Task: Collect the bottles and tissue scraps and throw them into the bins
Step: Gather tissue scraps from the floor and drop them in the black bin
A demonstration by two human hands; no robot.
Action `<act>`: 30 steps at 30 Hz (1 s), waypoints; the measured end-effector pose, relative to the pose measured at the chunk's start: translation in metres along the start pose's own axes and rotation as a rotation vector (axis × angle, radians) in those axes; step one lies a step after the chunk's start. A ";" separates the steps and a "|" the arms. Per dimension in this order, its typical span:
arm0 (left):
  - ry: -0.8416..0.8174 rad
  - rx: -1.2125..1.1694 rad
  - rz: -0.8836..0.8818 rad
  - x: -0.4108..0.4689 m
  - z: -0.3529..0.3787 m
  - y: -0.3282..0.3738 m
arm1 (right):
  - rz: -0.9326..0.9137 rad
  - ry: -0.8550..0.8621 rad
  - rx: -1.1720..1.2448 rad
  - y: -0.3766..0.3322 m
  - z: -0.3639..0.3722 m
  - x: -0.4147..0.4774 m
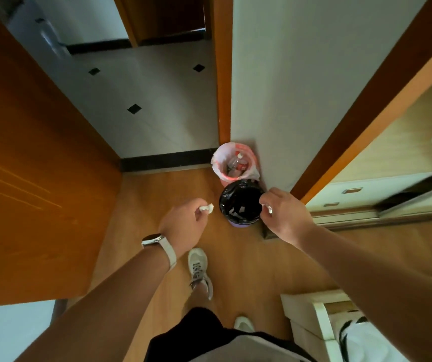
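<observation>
Two small bins stand on the wooden floor against the wall. The farther bin has a pink-white liner and holds bottles. The nearer bin has a black liner with a few pale scraps inside. My left hand hovers just left of the black bin and pinches a crumpled white tissue scrap. Over that bin's right rim, my right hand pinches another small tissue scrap.
An open wooden door stands at the left, with a tiled hallway beyond a dark threshold. A white wall corner rises behind the bins. White furniture sits at lower right. My shoes are on the floor below the bins.
</observation>
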State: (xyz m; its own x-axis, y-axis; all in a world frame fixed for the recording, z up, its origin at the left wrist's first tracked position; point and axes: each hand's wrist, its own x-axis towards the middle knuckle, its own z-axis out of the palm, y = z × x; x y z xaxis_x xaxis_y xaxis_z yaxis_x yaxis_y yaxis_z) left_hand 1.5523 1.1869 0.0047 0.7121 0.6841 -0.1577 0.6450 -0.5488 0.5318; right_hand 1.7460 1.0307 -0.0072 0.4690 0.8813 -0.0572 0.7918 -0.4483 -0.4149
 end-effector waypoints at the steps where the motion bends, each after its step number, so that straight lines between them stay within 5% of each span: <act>1: -0.012 -0.006 0.015 0.013 0.003 -0.003 | 0.016 0.004 0.001 0.001 0.002 0.010; 19: -0.267 -0.083 0.210 0.260 0.072 -0.069 | 0.435 -0.034 0.023 0.037 0.076 0.180; 30: -0.361 0.027 0.192 0.339 0.224 -0.117 | 0.432 -0.171 0.087 0.142 0.211 0.227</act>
State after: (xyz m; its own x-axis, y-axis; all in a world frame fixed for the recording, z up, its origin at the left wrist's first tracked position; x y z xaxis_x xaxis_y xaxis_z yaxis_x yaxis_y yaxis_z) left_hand 1.7804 1.3754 -0.2968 0.8688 0.3578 -0.3422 0.4943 -0.6660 0.5587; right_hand 1.8826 1.1990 -0.2707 0.6715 0.6319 -0.3871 0.4990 -0.7717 -0.3943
